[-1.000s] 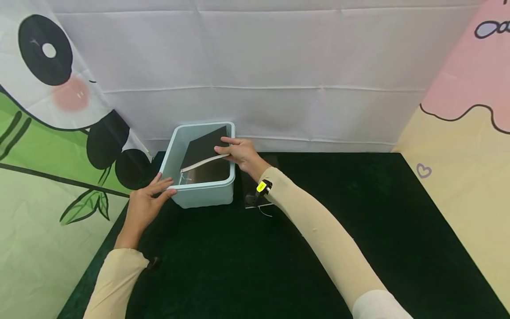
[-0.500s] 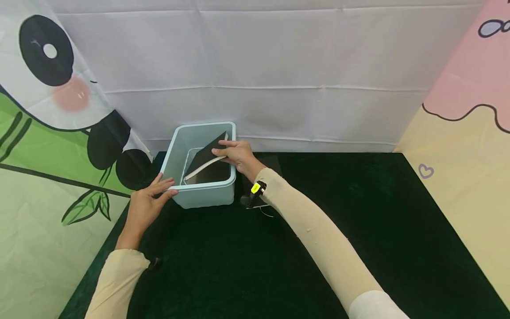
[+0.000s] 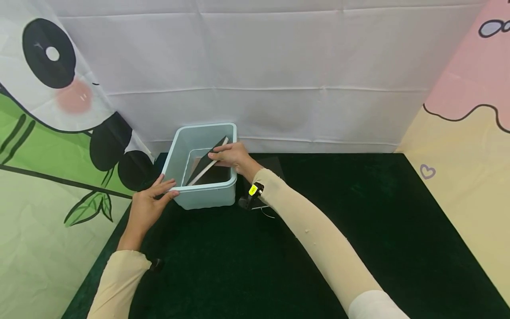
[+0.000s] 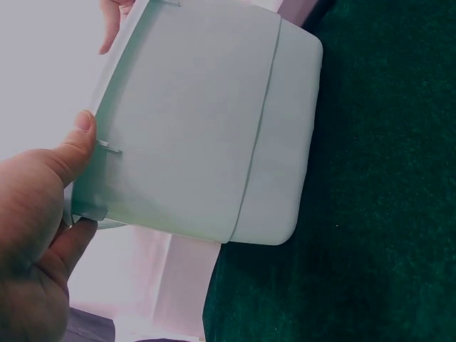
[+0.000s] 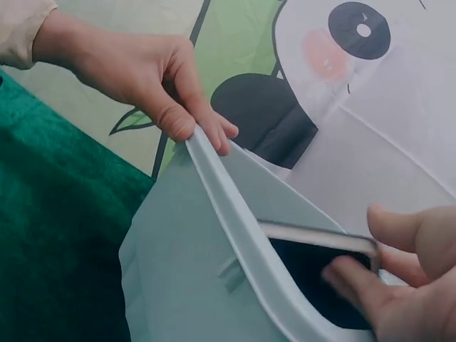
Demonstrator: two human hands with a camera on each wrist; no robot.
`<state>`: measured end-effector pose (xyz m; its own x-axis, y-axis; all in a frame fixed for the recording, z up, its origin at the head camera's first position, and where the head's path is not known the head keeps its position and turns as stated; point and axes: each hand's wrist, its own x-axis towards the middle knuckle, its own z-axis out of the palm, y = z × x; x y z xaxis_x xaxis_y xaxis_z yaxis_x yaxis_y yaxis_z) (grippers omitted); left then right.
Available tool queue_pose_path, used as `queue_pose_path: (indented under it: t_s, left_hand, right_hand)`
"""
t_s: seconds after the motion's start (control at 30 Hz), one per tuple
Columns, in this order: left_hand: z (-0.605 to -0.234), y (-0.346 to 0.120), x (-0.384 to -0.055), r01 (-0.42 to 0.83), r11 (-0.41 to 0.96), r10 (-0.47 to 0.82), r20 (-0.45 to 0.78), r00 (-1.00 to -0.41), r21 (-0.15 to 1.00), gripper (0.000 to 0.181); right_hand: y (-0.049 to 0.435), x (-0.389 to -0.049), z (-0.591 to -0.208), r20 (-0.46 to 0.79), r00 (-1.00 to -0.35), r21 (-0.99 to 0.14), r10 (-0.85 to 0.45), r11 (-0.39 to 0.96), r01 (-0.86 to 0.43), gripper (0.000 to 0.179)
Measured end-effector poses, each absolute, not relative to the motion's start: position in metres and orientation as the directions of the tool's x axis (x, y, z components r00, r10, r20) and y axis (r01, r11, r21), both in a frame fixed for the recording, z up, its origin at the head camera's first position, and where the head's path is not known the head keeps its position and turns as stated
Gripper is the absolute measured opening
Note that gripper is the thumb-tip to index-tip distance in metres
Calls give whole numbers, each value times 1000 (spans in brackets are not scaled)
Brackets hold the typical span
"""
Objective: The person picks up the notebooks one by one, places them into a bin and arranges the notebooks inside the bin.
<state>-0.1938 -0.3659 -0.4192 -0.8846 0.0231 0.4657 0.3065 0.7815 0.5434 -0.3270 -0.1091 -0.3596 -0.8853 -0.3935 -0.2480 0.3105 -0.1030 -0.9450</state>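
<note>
A pale blue plastic tub (image 3: 205, 197) stands at the back left of the table. My left hand (image 3: 148, 207) pinches its near left corner, thumb outside the rim (image 5: 235, 214) and fingers over it. My right hand (image 3: 236, 159) reaches over the right wall and grips a black notebook (image 3: 201, 163) with a white page edge. The notebook slants inside the tub, its page edge facing up and toward me. In the right wrist view, thumb and fingers hold the notebook (image 5: 303, 267) from both sides. Its lower part is hidden by the near wall.
Partly under my right forearm lies a second dark flat item (image 3: 272, 165) with a white edge and a thin white cord (image 3: 268, 214). Dark green cloth (image 3: 239, 266) covers the table. A white fabric backdrop (image 3: 279, 88) hangs right behind the tub.
My right hand has moved slightly left and down, tipping the notebook more upright and deeper into the tub. Its bent edge now looks straight. The left hand stays on the rim.
</note>
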Motion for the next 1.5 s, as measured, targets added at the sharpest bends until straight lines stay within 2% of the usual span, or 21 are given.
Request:
queue_pose_path:
  t_s: [0.17, 0.3, 0.5, 0.7, 0.8, 1.2, 1.37, 1.5]
  left_hand:
    - [-419, -366, -193, 308, 785, 30, 463, -886, 538, 32]
    - [-419, -367, -192, 318, 777, 31, 471, -882, 544, 32]
    - [-419, -367, -193, 330, 770, 36, 480, -876, 545, 32]
    - [-420, -365, -194, 307, 773, 24, 457, -889, 556, 33]
    - [-421, -365, -195, 303, 775, 20, 458, -889, 555, 33]
    - [-421, -369, -196, 312, 777, 22, 472, -881, 546, 33]
    - [-421, -369, -195, 302, 777, 13, 466, -885, 552, 33]
    - [-421, -368, -194, 307, 780, 20, 469, -883, 546, 33]
  right_hand:
    - [-107, -323, -357, -266, -829, -962, -492, 72, 265, 34]
    - [-103, -320, -350, -228, -839, -972, -494, 163, 168, 34]
    - [-81, -319, -337, -182, -826, -983, -534, 125, 136, 43]
    - [-40, -316, -332, -99, -819, -995, -566, 57, 81, 49]
    - [-16, -316, -335, -83, -826, -996, -557, 64, 57, 53]
    - [53, -316, -370, -87, -877, -980, -473, 198, -10, 59]
    - [68, -309, -395, -78, -903, -938, -423, 337, -77, 55]
    - [77, -303, -417, -25, -928, -852, -373, 494, -176, 55]
